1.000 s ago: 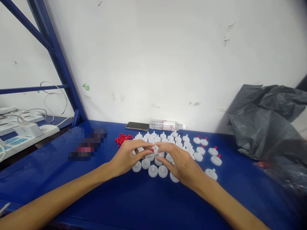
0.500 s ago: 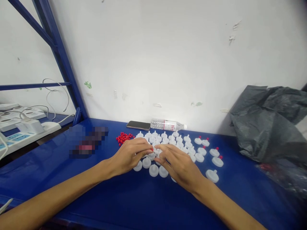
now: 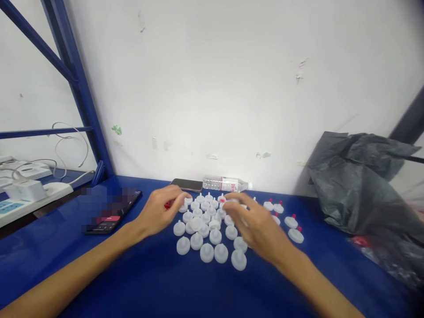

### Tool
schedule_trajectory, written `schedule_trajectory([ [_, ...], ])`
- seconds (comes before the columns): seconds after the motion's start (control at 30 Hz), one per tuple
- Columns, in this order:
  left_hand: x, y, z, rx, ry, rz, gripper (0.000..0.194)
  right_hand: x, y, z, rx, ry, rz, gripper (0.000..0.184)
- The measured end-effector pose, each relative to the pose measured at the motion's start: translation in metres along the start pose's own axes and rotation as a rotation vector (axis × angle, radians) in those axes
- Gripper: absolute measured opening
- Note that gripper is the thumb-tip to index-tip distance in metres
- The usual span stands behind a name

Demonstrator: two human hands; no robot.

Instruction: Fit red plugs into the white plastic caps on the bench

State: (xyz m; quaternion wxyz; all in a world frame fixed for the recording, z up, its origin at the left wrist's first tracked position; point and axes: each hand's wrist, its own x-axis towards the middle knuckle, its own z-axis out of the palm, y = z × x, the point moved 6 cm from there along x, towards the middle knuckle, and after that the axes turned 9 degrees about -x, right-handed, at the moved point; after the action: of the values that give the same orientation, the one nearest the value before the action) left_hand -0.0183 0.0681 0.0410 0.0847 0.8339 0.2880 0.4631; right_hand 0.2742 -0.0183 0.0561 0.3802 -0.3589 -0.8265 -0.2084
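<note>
My left hand [image 3: 162, 210] hovers at the left edge of the white nozzle caps [image 3: 215, 236], thumb and fingers loosely curved apart, with nothing visible in it. Behind it, a few small red caps [image 3: 167, 205] show from a pile that the hand mostly hides. My right hand [image 3: 253, 223], blurred, is over the right part of the white caps. Its bent fingers close around a small red cap [image 3: 223, 201] at the fingertips; whether a white piece is attached cannot be made out. Several red-tipped white caps [image 3: 296, 235] stand to its right.
Along the wall lie a dark phone [image 3: 187, 184] and a clear bottle [image 3: 227, 183]. Another phone [image 3: 115, 216], partly pixelated, rests at left. Power strips [image 3: 36, 194] with cables occupy the far left. A grey plastic bag [image 3: 357, 176] slumps at right on the blue table [image 3: 159, 282].
My hands have separated, the left one moving left toward the red pile. A lone white cap at the right no longer stands there. The view has tilted slightly up and shifted right.
</note>
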Motion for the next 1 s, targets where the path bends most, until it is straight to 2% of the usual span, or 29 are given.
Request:
schedule_trajectory([
  [0.1,0.008,-0.035,-0.027,0.212,-0.005,-0.234,0.046,-0.013,0.051,-0.01,-0.072,-0.014,0.233,0.034],
  [0.17,0.009,-0.053,-0.037,0.296,-0.04,-0.337,0.044,-0.025,0.084,-0.016,-0.155,-0.017,0.406,0.039],
  [0.23,0.008,-0.067,-0.037,0.328,-0.097,-0.376,0.04,-0.035,0.108,-0.018,-0.243,-0.059,0.515,0.041],
  [0.33,0.002,-0.08,-0.025,0.299,-0.183,-0.362,0.036,-0.042,0.127,-0.016,-0.306,-0.188,0.587,0.038],
  [0.47,-0.007,-0.087,-0.01,0.229,-0.206,-0.336,0.041,-0.045,0.136,-0.011,-0.3,-0.326,0.656,0.035],
  [0.67,-0.015,-0.087,0.006,0.169,-0.259,-0.278,0.049,-0.047,0.138,-0.009,-0.237,-0.407,0.775,0.042],
  [0.83,-0.02,-0.095,0.01,0.187,-0.255,-0.245,0.045,-0.047,0.137,-0.008,-0.203,-0.448,0.844,0.022],
  [1.0,-0.018,-0.095,0.009,0.205,-0.267,-0.233,0.04,-0.049,0.137,-0.003,-0.165,-0.45,0.86,0.018],
])
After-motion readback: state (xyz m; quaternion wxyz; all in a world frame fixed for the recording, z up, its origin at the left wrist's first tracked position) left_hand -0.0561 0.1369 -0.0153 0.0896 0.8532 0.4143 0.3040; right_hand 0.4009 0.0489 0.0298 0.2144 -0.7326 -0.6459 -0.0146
